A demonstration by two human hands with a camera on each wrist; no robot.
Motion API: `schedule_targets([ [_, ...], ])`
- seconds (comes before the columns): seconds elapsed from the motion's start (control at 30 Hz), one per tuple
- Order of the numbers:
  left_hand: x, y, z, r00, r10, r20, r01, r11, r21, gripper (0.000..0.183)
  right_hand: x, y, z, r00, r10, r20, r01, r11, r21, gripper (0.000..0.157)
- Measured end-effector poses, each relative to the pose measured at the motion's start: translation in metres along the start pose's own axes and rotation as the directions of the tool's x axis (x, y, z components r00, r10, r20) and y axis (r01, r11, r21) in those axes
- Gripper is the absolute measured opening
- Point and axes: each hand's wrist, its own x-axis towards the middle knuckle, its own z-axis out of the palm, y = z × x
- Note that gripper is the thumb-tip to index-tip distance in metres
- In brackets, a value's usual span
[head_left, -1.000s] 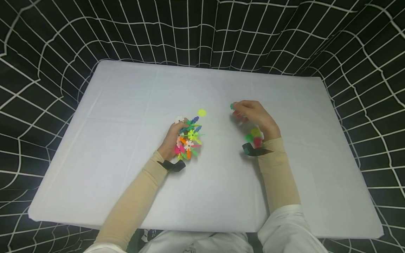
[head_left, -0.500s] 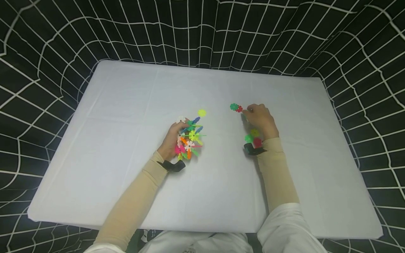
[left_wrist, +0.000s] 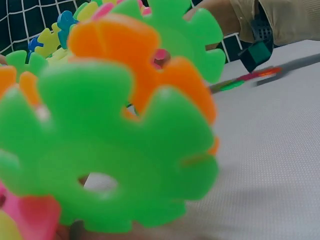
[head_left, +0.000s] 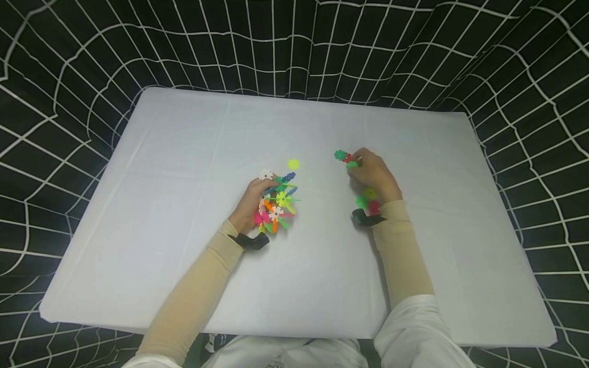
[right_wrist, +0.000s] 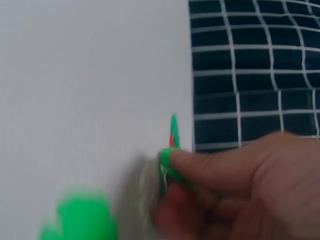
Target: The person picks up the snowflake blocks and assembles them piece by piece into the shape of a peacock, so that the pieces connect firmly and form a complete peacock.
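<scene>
L hand (head_left: 250, 202) curled round the snowflake-disc cluster (head_left: 282, 199), mid-left over the table (head_left: 322, 286); R hand (head_left: 377, 174) pinches a green disc (head_left: 352, 165) farther right, by a red disc (head_left: 347, 158). Prob the pc-grabbing step; next move prob = carry it left n slot in.

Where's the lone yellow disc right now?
In the head view, the yellow disc lies on the table just beyond the cluster in the left hand, left of the right hand.
</scene>
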Motion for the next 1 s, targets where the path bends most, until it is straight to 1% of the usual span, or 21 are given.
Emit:
schedule_targets([
  [0.07,0.0,0.0,0.0,1.0,-0.002,0.003,0.002,1.0,0.011,0.034,0.0,-0.01,0.005,0.996,-0.085,0.016,0.084,0.994,0.072,0.039],
  [0.1,0.0,0.001,0.0,1.0,0.001,0.012,-0.001,1.0,0.0,0.032,-0.001,-0.017,0.008,0.991,-0.129,0.019,0.126,0.986,0.111,0.038],
  [0.17,0.0,0.001,0.001,1.0,0.003,0.02,-0.003,1.0,-0.011,0.031,-0.005,-0.032,0.015,0.978,-0.207,0.013,0.2,0.96,0.196,0.035],
  [0.23,0.0,0.001,0.001,1.0,0.006,0.017,-0.006,1.0,0.001,0.032,-0.011,-0.047,0.021,0.962,-0.272,-0.001,0.262,0.925,0.274,0.033],
  [0.33,0.0,0.001,0.0,1.0,-0.001,-0.004,0.001,0.999,0.051,0.034,-0.019,-0.065,0.029,0.937,-0.349,-0.008,0.324,0.864,0.385,0.029],
  [0.4,0.0,0.001,-0.001,1.0,-0.004,-0.007,0.004,0.996,0.088,0.031,-0.023,-0.073,0.033,0.923,-0.385,0.003,0.347,0.835,0.426,0.028],
  [0.43,0.0,0.001,-0.001,1.0,-0.007,0.004,0.006,0.996,0.093,0.028,-0.025,-0.076,0.035,0.918,-0.396,0.012,0.352,0.829,0.436,0.028],
  [0.5,0.001,0.001,-0.001,1.0,0.013,0.027,-0.016,0.994,0.108,0.021,-0.027,-0.08,0.038,0.912,-0.41,0.028,0.358,0.825,0.437,0.028],
  [0.63,0.002,-0.001,-0.001,0.993,0.064,0.095,-0.073,0.993,0.097,0.011,-0.03,-0.085,0.044,0.908,-0.415,0.057,0.357,0.839,0.411,0.026],
  [0.67,0.002,-0.002,-0.001,0.991,0.08,0.11,-0.091,0.991,0.102,0.01,-0.03,-0.085,0.045,0.907,-0.416,0.062,0.357,0.84,0.408,0.026],
  [0.77,0.002,-0.003,-0.001,0.982,0.101,0.16,-0.117,0.989,0.091,0.009,-0.03,-0.086,0.047,0.901,-0.428,0.071,0.366,0.839,0.402,0.024],
  [0.83,0.002,-0.003,-0.002,0.977,0.105,0.188,-0.124,0.988,0.09,0.01,-0.029,-0.086,0.049,0.896,-0.438,0.068,0.379,0.836,0.398,0.023],
  [0.9,0.002,-0.003,-0.002,0.972,0.098,0.212,-0.117,0.99,0.079,0.011,-0.029,-0.086,0.05,0.891,-0.451,0.057,0.395,0.83,0.393,0.022],
  [1.0,0.001,-0.003,-0.002,0.97,0.089,0.228,-0.109,0.991,0.074,0.011,-0.029,-0.086,0.05,0.886,-0.462,0.041,0.414,0.827,0.382,0.02],
])
